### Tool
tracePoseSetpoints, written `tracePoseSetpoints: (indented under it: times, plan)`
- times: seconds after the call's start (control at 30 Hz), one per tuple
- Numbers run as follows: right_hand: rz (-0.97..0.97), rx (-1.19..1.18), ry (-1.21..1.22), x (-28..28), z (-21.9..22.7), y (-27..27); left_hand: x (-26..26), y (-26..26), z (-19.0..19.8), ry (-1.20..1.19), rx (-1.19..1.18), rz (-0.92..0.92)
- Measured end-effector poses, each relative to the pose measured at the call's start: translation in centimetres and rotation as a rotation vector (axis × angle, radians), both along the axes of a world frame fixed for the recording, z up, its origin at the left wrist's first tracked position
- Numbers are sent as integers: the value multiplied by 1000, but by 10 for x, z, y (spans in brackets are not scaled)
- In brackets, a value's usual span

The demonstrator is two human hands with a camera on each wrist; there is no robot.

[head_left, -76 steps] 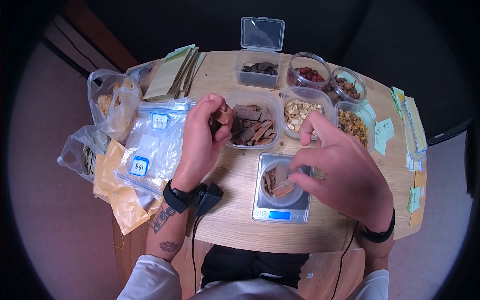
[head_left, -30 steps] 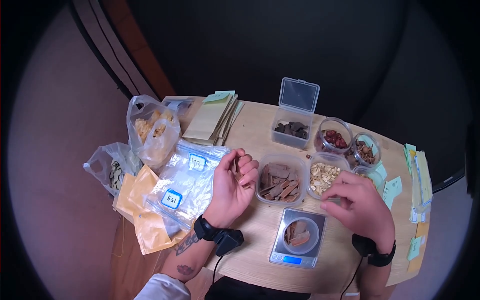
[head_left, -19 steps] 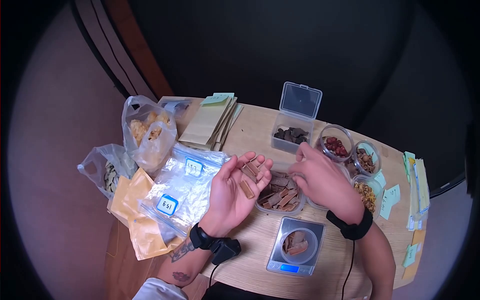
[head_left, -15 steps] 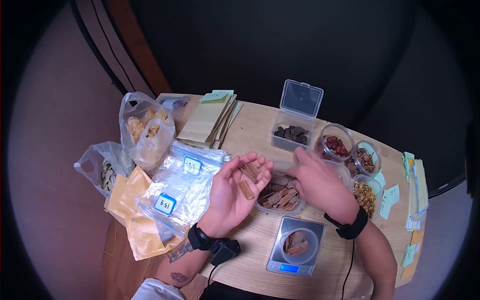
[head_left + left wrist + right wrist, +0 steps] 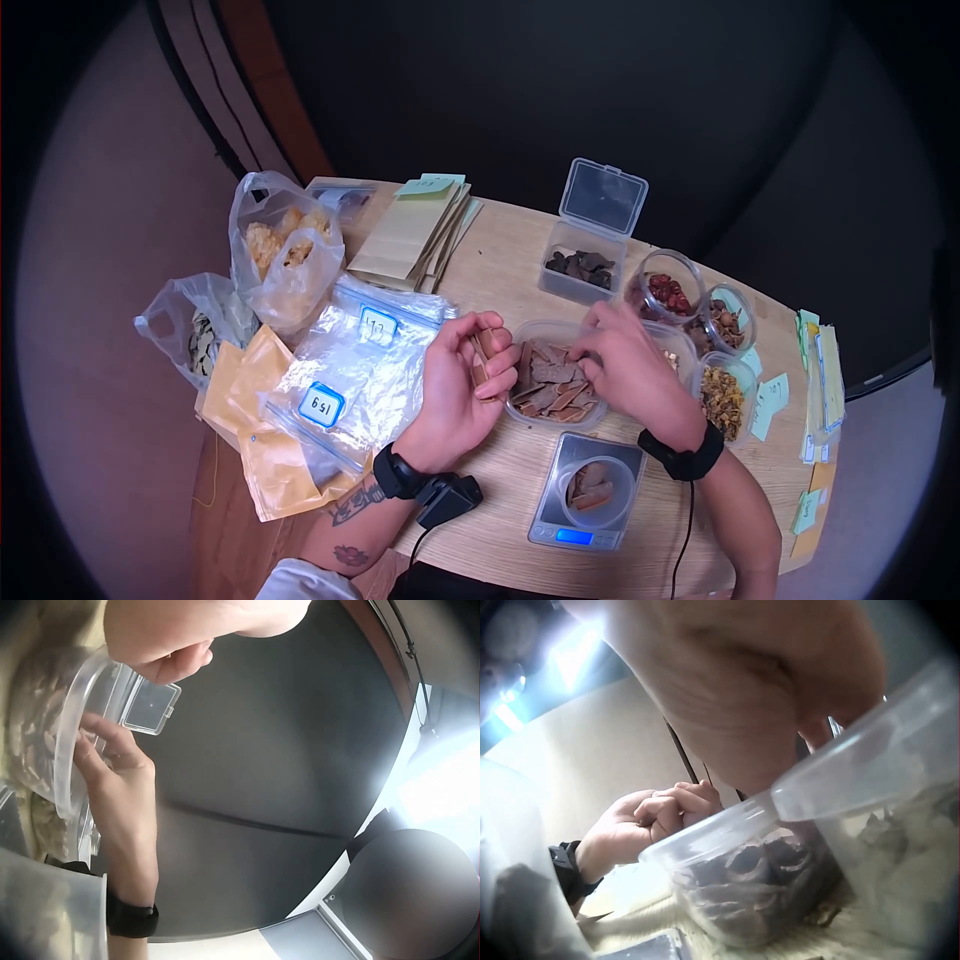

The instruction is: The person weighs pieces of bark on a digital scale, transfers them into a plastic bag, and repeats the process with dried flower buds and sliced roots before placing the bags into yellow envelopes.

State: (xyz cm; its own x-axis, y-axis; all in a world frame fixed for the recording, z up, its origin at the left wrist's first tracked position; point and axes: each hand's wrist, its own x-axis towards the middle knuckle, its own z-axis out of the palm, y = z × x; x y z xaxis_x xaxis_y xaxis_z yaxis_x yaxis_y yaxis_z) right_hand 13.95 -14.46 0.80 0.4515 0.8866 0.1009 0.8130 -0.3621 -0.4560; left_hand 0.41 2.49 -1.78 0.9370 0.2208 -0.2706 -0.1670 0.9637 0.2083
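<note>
My left hand (image 5: 484,360) is palm up beside a clear tub of brown bark pieces (image 5: 548,385). Its fingers curl round a few bark pieces (image 5: 481,350). My right hand (image 5: 592,347) reaches over the tub's far rim with bent fingers, the tips down among the bark; whether they pinch a piece is hidden. The right wrist view shows the curled left hand (image 5: 656,816) beyond the tub (image 5: 750,881). The left wrist view shows the right hand (image 5: 112,769) at the tub's rim (image 5: 66,735). A small digital scale (image 5: 560,525) in front carries a cup with bark pieces (image 5: 592,492).
Behind the tub stand an open lidded box (image 5: 585,270) and round tubs of dried goods (image 5: 662,290). Zip bags with blue labels (image 5: 350,375), plastic bags (image 5: 280,250), and paper envelopes (image 5: 410,235) lie left. Green and yellow notes (image 5: 818,375) line the right edge.
My left hand's fingers have curled over the bark pieces that lay on its open palm. My right hand has drawn away from the left palm to the tub.
</note>
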Motion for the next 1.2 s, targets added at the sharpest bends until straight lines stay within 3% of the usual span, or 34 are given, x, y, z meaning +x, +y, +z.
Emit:
tracePoseSetpoints:
  times: [0.43,0.53,0.63,0.83,1.13,1.2]
  plan:
    - [-51,-25,-105,-10,-4,7,0,-2,6,94,64,-2]
    - [-23,-146,-180,-14,-1,13,1,-3,7,111,108,-1]
    - [-9,-52,-153,-13,-6,11,0,-4,10,130,131,3]
    - [17,-111,52,-3,0,10,0,-3,6,120,130,-19]
    - [18,-65,-75,-10,-1,6,-1,-4,7,108,141,-26]
    - [6,-98,-1,-10,8,7,-1,-4,7,111,144,-23]
